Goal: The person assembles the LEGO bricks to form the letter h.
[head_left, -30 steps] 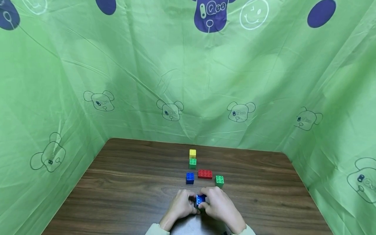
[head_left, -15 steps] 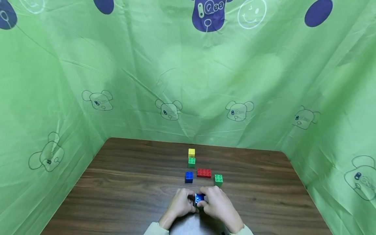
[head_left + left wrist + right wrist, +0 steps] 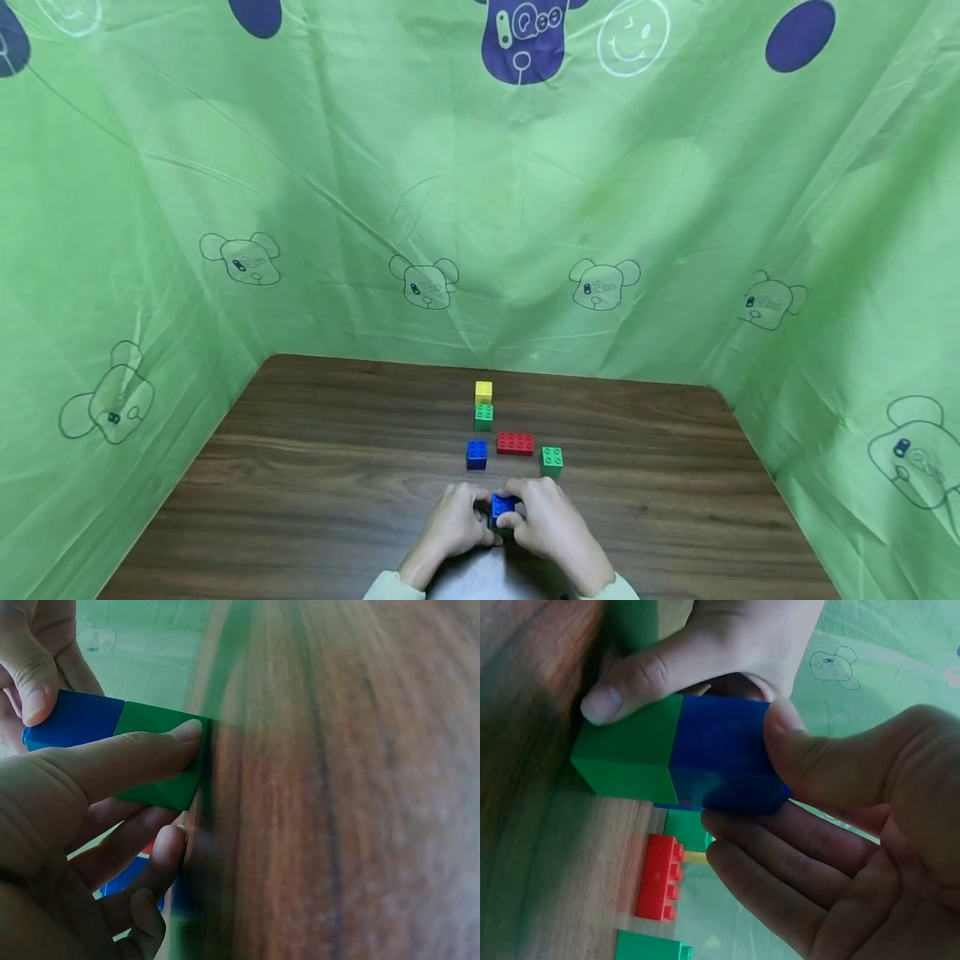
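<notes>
A blue brick [image 3: 724, 742] sits flush on top of a green brick [image 3: 626, 761], both near the table's front edge. My left hand [image 3: 453, 522] pinches the lower green brick, its thumb lying along one face in the left wrist view. From the other side my right hand [image 3: 547, 518] grips the blue brick between thumb and fingers. The stack stands upright at the table surface. In the head view the hands cover most of the green brick.
Beyond the hands stand a second blue brick [image 3: 477, 455], a long red brick [image 3: 515, 443] and another green brick [image 3: 551, 462]. Farther back, a green brick [image 3: 483, 417] stands before a yellow brick [image 3: 483, 392]. Green cloth [image 3: 450, 333] surrounds the wooden table [image 3: 337, 467].
The head view has shifted slightly, so everything appears a little farther left. Both hands keep their hold on the two bricks, with no clear movement against the table.
</notes>
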Tool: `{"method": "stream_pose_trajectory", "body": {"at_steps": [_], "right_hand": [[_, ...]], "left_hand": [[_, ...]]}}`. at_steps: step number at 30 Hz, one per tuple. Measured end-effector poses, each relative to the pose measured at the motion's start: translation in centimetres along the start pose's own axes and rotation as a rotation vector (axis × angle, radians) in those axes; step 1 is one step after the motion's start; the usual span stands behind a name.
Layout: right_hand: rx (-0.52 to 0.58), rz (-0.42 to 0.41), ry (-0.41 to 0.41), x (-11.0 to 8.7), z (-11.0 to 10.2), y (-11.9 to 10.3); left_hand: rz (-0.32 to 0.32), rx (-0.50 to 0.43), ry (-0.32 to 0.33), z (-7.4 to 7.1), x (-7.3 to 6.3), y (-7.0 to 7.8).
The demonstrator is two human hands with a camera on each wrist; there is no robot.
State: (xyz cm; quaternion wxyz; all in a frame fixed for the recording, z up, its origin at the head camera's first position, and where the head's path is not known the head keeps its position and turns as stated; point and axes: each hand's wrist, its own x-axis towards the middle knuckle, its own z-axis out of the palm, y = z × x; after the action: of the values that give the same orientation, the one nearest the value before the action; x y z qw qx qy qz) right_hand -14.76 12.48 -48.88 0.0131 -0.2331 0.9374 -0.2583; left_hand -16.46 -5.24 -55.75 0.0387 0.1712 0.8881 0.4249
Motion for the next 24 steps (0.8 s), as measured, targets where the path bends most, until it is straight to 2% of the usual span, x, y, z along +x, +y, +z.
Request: {"method": "stream_pose_trajectory", "body": {"at_steps": [7, 16, 24], "right_hand": [[0.002, 0.006, -0.001, -0.5, 0.1, 0.0], [0.023, -0.015, 0.016, -1.1, 0.5, 0.3], [0.064, -0.096, 0.061, -1.4, 0.9, 1.5]], "left_hand": [[0.031, 0.036, -0.024, 0.2, -0.3, -0.1], [0.085, 0.081, -0.012, 0.4, -0.9, -0.2], [0.144, -0.066, -0.042, -0.1, -1.3, -0.3]]}}
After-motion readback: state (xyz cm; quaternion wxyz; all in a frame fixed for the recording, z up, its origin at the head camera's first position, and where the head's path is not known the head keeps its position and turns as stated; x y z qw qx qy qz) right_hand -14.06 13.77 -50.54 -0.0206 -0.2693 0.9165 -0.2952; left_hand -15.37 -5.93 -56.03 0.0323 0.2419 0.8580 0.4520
